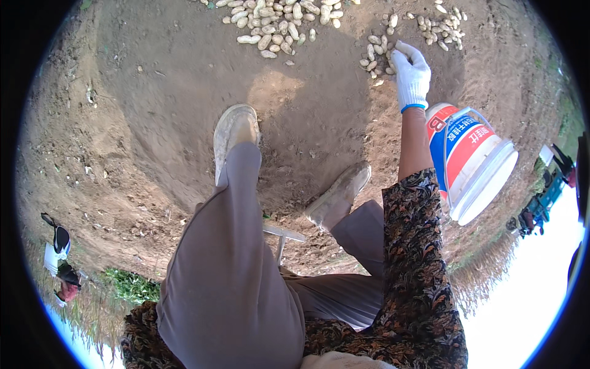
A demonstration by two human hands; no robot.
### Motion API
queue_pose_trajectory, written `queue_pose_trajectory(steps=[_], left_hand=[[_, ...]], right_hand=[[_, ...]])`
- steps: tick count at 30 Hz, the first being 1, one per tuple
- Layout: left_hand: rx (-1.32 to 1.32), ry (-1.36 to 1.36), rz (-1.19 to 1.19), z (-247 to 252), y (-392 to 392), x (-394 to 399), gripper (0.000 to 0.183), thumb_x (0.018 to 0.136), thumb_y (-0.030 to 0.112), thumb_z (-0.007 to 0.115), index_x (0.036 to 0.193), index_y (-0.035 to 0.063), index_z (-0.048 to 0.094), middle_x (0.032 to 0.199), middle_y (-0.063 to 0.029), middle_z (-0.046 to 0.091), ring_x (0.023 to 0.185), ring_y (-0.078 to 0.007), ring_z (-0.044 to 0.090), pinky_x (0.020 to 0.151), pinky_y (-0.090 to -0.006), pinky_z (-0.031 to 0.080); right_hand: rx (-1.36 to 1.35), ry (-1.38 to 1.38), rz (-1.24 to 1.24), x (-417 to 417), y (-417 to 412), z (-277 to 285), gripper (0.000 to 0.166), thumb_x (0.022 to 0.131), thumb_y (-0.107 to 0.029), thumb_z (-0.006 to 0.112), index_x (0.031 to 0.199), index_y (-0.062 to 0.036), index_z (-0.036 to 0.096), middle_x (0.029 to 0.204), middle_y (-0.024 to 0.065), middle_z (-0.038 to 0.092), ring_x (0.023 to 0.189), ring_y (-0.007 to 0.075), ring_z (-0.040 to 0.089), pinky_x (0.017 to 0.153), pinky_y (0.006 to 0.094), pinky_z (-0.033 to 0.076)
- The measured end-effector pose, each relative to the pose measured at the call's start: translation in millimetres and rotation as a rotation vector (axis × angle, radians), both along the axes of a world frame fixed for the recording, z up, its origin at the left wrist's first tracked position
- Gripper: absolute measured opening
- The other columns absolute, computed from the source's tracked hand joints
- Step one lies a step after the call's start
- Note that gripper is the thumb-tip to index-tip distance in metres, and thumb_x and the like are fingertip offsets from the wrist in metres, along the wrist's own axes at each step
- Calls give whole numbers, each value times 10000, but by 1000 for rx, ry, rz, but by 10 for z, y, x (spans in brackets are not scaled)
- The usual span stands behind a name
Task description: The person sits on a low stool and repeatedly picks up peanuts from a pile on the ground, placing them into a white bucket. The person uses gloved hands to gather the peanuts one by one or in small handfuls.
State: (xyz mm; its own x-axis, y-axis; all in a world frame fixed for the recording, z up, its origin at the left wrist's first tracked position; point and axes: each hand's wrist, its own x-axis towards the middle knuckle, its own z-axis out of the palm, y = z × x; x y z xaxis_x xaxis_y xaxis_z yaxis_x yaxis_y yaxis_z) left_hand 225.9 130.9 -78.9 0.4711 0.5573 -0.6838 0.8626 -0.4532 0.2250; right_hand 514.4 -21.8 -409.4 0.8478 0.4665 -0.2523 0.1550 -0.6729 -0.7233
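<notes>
My right hand (411,74), in a white knit glove with a blue cuff edge, reaches down to the dirt ground. Its thumb and fingertips come together at the right edge of a small, loose group of unshelled peanuts (371,63). Whether a peanut is between the fingertips cannot be made out. Just beyond that hand, to the right, lies another small peanut pile (443,30). A larger heap of unshelled peanuts (276,23) spreads at the top middle. My left hand is out of view.
A white plastic bucket (465,152) with a red and blue label bearing writing stands beside my right forearm. My shoes (237,124) are on the dirt, with a small stool (283,233) between my legs. Other people (67,276) and a teal vehicle (546,200) are farther off.
</notes>
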Motion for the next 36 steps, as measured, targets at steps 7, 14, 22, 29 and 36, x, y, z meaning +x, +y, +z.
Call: queue_pose_trajectory(steps=[7,14,22,29,36], left_hand=[[24,-22,-13,57,-83,-35,563,866,-1,575,1377,232,534,948,-129,669,777,-351,640,635,-434,510],[46,-75,-66,135,-169,-114,584,863,-14,572,1389,236,525,951,-131,667,777,-354,637,635,-434,508],[46,-13,1,184,-171,-130,629,867,-22,563,1426,258,494,936,-119,672,777,-339,651,623,-430,513],[29,-31,-2,176,-133,-177,622,871,-23,560,1422,258,492,923,-116,671,768,-337,652,616,-430,513],[-5,-63,-16,217,-126,-234,619,870,-27,559,1417,256,493,917,-119,669,763,-340,650,614,-432,511]], right_hand=[[1067,1103,-373,-295,-423,196,111,993,-183,597,1031,-79,611,861,74,630,655,106,589,502,213,485],[1354,1109,-443,-730,-300,432,297,892,-233,667,1156,-99,645,1175,185,648,970,296,650,750,379,604],[1263,1043,-624,-874,-225,572,311,895,-189,690,1174,-59,649,1252,227,607,1014,296,634,787,373,608],[1134,558,-419,-653,-717,1845,227,1002,-118,585,1187,10,611,1085,195,678,806,174,655,561,190,528],[-224,-863,-524,-139,-1923,2973,338,920,-121,595,1206,30,690,1094,114,703,996,183,655,758,326,575]])
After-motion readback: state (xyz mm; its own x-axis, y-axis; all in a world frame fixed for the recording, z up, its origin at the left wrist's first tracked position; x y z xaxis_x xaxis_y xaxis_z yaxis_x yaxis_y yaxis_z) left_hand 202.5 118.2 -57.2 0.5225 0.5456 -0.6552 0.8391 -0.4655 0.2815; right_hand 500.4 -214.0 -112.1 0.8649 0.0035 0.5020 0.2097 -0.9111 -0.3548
